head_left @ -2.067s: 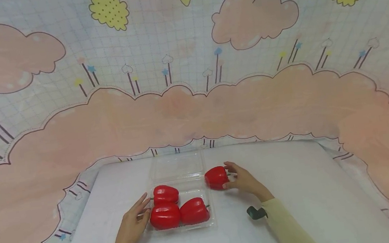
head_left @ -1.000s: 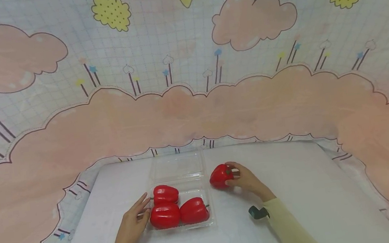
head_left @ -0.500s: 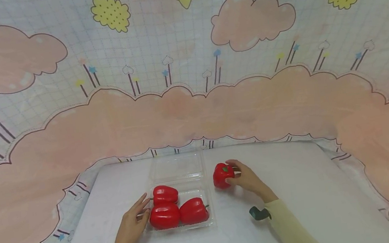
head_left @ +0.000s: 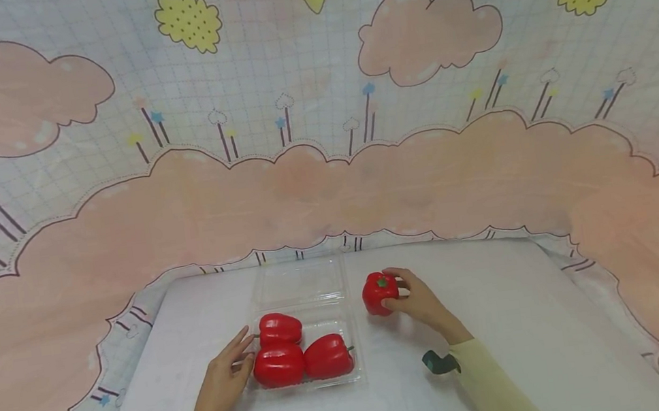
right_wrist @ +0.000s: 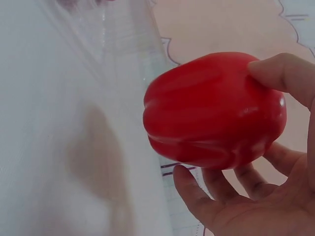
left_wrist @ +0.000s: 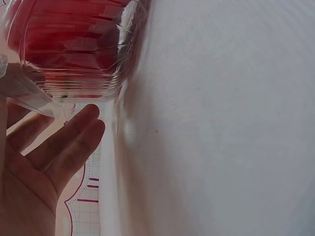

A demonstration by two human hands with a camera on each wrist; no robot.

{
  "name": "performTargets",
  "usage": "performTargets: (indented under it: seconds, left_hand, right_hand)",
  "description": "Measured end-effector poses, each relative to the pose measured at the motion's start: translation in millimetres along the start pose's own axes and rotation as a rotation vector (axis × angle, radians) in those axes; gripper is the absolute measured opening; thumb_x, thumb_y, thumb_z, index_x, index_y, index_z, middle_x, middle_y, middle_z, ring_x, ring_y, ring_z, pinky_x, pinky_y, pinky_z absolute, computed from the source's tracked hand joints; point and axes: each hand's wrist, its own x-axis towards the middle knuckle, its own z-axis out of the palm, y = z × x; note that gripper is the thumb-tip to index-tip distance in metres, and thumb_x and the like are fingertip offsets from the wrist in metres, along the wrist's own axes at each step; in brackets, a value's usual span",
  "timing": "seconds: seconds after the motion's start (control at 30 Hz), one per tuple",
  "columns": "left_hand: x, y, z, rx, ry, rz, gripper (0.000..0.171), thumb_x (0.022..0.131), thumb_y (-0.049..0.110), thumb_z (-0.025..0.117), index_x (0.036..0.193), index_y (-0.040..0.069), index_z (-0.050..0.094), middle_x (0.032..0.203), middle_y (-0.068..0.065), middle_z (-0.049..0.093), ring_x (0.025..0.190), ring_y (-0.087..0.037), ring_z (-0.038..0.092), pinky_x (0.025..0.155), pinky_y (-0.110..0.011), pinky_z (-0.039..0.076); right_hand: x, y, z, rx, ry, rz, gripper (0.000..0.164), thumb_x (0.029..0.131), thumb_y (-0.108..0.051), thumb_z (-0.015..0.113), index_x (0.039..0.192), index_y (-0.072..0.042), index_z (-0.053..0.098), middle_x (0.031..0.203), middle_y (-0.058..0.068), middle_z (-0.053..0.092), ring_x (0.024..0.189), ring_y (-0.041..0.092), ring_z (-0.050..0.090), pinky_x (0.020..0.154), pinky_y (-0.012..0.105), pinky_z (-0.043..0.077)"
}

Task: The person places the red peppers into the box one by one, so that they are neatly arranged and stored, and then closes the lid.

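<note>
In the head view my right hand (head_left: 420, 300) holds a red bell pepper (head_left: 380, 294) right of the clear plastic clamshell box (head_left: 357, 360). Its green stem faces up toward the head camera. The right wrist view shows the thumb on one side of the held bell pepper (right_wrist: 211, 110) and the fingers on the other. My left hand (head_left: 223, 376) stays at the box's left edge, its fingers extended. Three more red bell peppers lie in the box: one at the back left (head_left: 280, 329), one at the front left (head_left: 279, 365), one at the front right (head_left: 328, 356).
The box's transparent lid (head_left: 300, 283) lies folded back behind its base. Everything stands on a white table (head_left: 502, 307). A cloth (head_left: 328, 192) printed with clouds hangs behind and around it. Dark wrist devices (head_left: 439, 361) sit by both sleeves.
My right hand has turned the bell pepper so its stem, once pointing right, faces up, and has shifted it slightly right and away from the box. My left hand has hardly moved.
</note>
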Motion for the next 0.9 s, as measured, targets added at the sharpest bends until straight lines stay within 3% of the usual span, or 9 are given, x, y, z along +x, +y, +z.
performTargets:
  seconds: [0.27, 0.53, 0.9]
  left_hand:
    - [-5.2, -3.0, 2.7, -0.008, -0.015, -0.019, 0.044, 0.092, 0.009, 0.065, 0.136, 0.008, 0.059, 0.151, -0.012, 0.047, 0.109, -0.032, 0.069, 0.081, -0.03, 0.062]
    - [-0.2, -1.7, -0.7, -0.002, -0.004, -0.007, 0.044, 0.092, 0.007, 0.065, 0.136, 0.007, 0.059, 0.15, -0.013, 0.048, 0.108, -0.032, 0.07, 0.08, -0.03, 0.062]
    - [2.9, 1.6, -2.0, -0.007, -0.02, -0.031, 0.045, 0.093, 0.01, 0.065, 0.137, 0.008, 0.058, 0.152, -0.012, 0.047, 0.11, -0.032, 0.069, 0.082, -0.03, 0.062]
  right_hand:
    - [-4, 0, 3, 0.067, -0.016, -0.022, 0.071, 0.083, -0.015, 0.077, 0.145, -0.019, 0.042, 0.148, 0.01, 0.046, 0.135, 0.036, 0.045, 0.1, 0.048, 0.056]
    - [-4, -11, 3, 0.069, 0.0, -0.025, 0.071, 0.083, -0.016, 0.077, 0.145, -0.016, 0.043, 0.145, 0.011, 0.049, 0.132, 0.036, 0.048, 0.098, 0.047, 0.057]
    - [-6, -20, 2, 0.056, 0.021, -0.058, 0.067, 0.084, -0.019, 0.077, 0.143, -0.02, 0.046, 0.146, 0.009, 0.049, 0.131, 0.034, 0.049, 0.098, 0.046, 0.057]
